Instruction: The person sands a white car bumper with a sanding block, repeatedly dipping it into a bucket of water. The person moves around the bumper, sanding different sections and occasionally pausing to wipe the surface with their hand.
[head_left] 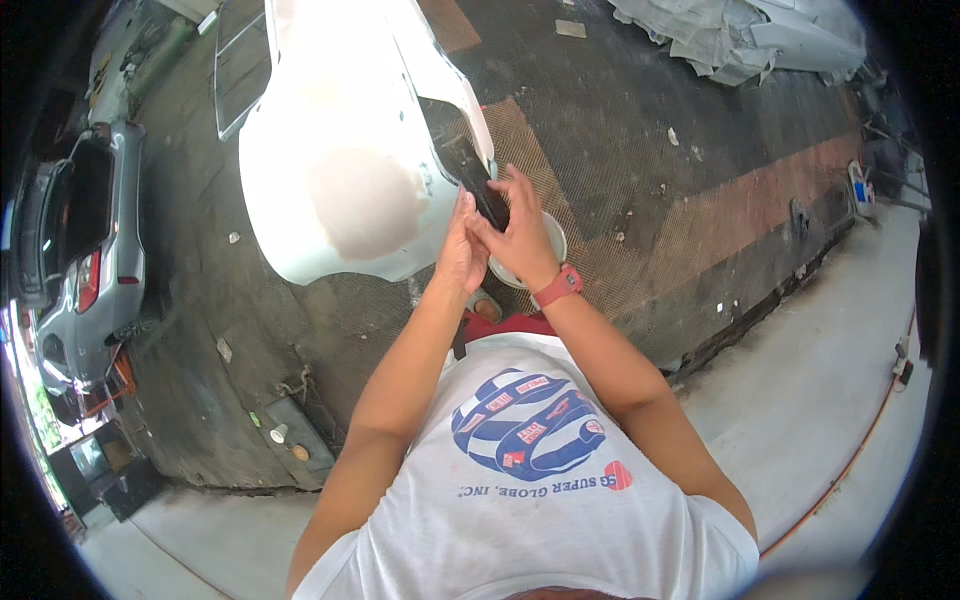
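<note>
A large white car body panel (pixel 370 130), with a dull patch in its middle, fills the upper centre. At its lower right edge my left hand (pixel 460 245) is raised with fingers stretched out together; I cannot tell whether it touches the panel. My right hand (pixel 522 230), wearing a red watch (pixel 556 288), has its fingers apart, and its thumb reaches across to the left hand. I cannot make out anything held. A round white bucket (pixel 552 260) stands behind the right hand, partly hidden.
A silver car (pixel 120 250) stands at the left. A metal frame (pixel 228 105) is beside the panel. Plastic-covered parts (pixel 730 40) lie at the upper right. Dark matting (pixel 680 200) with bits of debris covers the floor, bordered by pale concrete (pixel 830 380) and a hose (pixel 860 450).
</note>
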